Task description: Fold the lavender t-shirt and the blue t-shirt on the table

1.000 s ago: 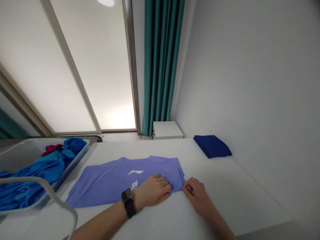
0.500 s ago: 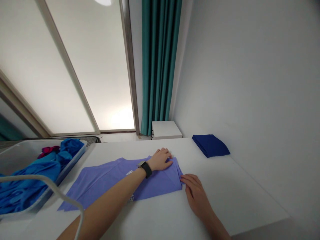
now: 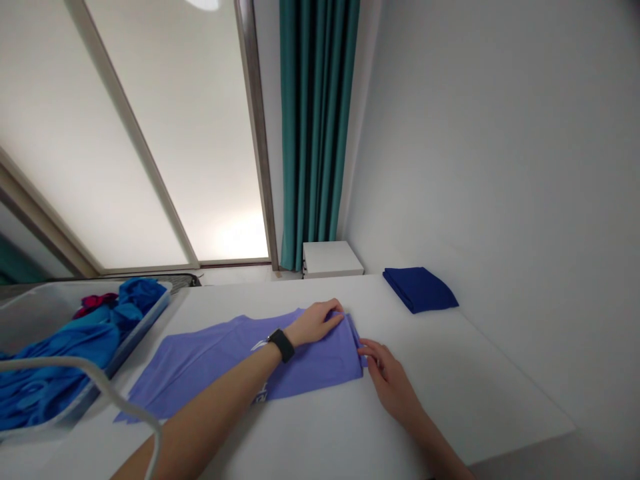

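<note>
A lilac T-shirt (image 3: 215, 357) with a white logo lies flat on the white table (image 3: 450, 387), partly folded along its right side. My left hand (image 3: 316, 321), a black watch on its wrist, rests on the shirt's far right corner with fingers curled on the folded edge. At the shirt's right edge, near the front, my right hand (image 3: 387, 377) pinches the cloth with its fingertips. A folded dark blue garment (image 3: 420, 288) sits at the table's far right.
A grey tray (image 3: 145, 320) at the left holds crumpled blue and red clothes (image 3: 75, 340). A white curved tube (image 3: 100, 383) crosses the lower left. A small white cabinet (image 3: 331, 258), a teal curtain (image 3: 313, 133) and a white wall (image 3: 500, 167) lie behind and right.
My left hand moved from the shirt's near right part up to its far right corner. My right hand shifted slightly forward along the right edge, and the right side now looks folded tighter.
</note>
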### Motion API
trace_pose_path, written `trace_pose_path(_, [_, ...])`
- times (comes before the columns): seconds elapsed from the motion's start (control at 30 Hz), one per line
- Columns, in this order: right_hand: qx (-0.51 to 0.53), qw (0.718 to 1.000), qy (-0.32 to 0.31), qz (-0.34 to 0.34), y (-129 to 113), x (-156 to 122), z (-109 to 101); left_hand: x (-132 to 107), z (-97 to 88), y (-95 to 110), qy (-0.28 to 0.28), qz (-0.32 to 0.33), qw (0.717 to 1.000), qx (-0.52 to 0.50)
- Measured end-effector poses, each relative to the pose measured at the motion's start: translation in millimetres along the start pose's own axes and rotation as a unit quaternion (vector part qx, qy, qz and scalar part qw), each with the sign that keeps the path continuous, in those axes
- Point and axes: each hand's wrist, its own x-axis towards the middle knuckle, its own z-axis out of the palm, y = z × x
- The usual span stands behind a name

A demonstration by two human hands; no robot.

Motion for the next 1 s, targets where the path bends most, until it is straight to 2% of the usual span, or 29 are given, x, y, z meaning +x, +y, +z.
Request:
trace_pose_path(0.17, [0.028,0.997,-0.068,0.034,-8,10,3,3,-0.7,-5,0.015,-0.012,1.000,0.014])
trace_pose_path(0.37, [0.008,0.994,-0.099,0.043,-5,14,6,10,7.5,-14,-0.012,-0.028,0.991,0.133])
trace_pose_path(0.5, [-0.039,0.995,-0.086,0.027,2,13,13,10,14.0,-19,-0.023,-0.029,0.986,0.165])
trace_pose_path(0.7, [-0.114,0.993,-0.027,-0.006,0,12,18,8,16.4,-24,-0.027,-0.036,0.983,0.180])
trace_pose_path(1.0, [-0.158,0.986,-0.047,-0.026,10,10,23,8,7.2,-25,-0.022,-0.039,0.983,0.177])
